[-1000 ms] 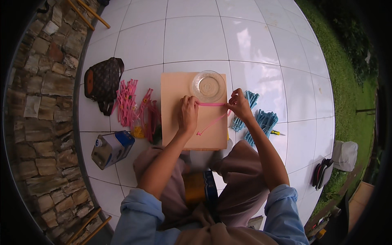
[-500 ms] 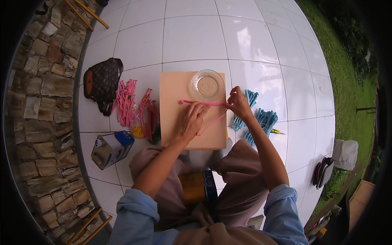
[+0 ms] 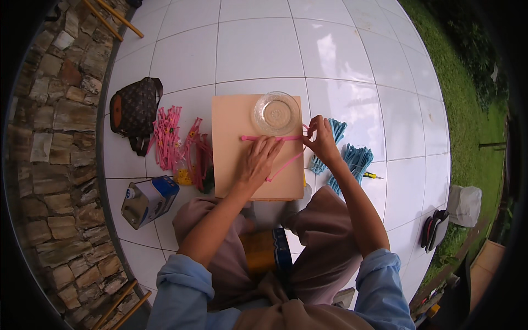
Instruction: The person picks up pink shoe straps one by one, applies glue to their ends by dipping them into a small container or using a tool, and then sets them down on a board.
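A pink strip [image 3: 253, 138] with a rounded knob at its left end lies across a tan board [image 3: 228, 118]. My left hand [image 3: 258, 161] presses it down with bent fingers laid over its middle. Past the board's right edge, my right hand [image 3: 320, 142] pinches the strip's other end between thumb and fingertips, where a small pink loop stands up. A thinner pink length [image 3: 283, 168] slants down over the board from there; whether it is part of the same strip I cannot tell. Above my left fingers sits a clear glass plate [image 3: 276, 114].
Pink strips [image 3: 166, 137] lie in bundles to the left, beside a brown bag [image 3: 135, 107] and a metal can [image 3: 149, 202]. On the right are blue bundles [image 3: 352, 165] and a yellow screwdriver [image 3: 373, 175]. A yellow and blue container [image 3: 264, 250] stands between my legs.
My right hand still pinches the end, and a small pink loop now shows above its fingers. My left hand stays on the strip. The whole view has shifted slightly.
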{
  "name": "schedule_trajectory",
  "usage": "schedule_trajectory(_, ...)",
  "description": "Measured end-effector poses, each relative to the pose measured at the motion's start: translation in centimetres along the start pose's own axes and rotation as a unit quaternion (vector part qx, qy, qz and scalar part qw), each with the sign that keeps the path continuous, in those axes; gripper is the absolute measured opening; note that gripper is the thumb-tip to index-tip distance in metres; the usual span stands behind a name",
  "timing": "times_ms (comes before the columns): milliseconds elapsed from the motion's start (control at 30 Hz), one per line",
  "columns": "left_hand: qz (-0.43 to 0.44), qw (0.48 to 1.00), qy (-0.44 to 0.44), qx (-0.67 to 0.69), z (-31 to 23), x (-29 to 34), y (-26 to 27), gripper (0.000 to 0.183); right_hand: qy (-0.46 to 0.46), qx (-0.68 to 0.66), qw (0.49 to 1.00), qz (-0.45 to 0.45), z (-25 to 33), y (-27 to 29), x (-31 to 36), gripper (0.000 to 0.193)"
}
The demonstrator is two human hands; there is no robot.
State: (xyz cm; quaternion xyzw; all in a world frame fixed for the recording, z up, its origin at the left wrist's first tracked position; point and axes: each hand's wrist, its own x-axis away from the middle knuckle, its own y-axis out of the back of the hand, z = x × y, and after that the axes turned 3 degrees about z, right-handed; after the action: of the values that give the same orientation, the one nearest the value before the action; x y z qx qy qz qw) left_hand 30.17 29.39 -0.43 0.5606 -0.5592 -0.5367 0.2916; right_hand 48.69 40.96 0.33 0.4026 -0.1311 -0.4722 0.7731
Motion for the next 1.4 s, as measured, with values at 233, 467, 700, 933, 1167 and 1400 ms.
schedule_trajectory(233,-0.004,1.000,0.016,0.017,-0.2,-0.1,0.2,0.052,-0.119,-0.158,0.978,0.073,-0.5,0.2,2.6,0.048)
schedule_trajectory(467,-0.023,0.999,-0.004,0.021,0.8,-0.1,0.9,0.054,-0.203,-0.271,0.940,0.039,-0.1,0.3,2.5,0.042)
schedule_trajectory(700,-0.008,0.999,0.024,0.024,0.7,0.1,1.2,0.053,-0.268,-0.326,0.906,0.012,-0.1,0.0,2.8,0.036)
schedule_trajectory(933,-0.023,1.000,0.005,0.019,1.1,0.1,1.1,0.050,-0.273,-0.322,0.906,0.002,-0.2,-0.4,2.8,0.035)
schedule_trajectory(1167,-0.004,1.000,0.010,0.004,0.9,0.2,1.0,0.051,-0.252,-0.288,0.923,0.031,0.0,-0.4,2.6,0.035)
schedule_trajectory(1400,0.020,0.999,0.015,-0.021,0.6,0.2,1.3,0.054,-0.260,-0.257,0.929,0.060,0.8,-0.3,2.5,0.034)
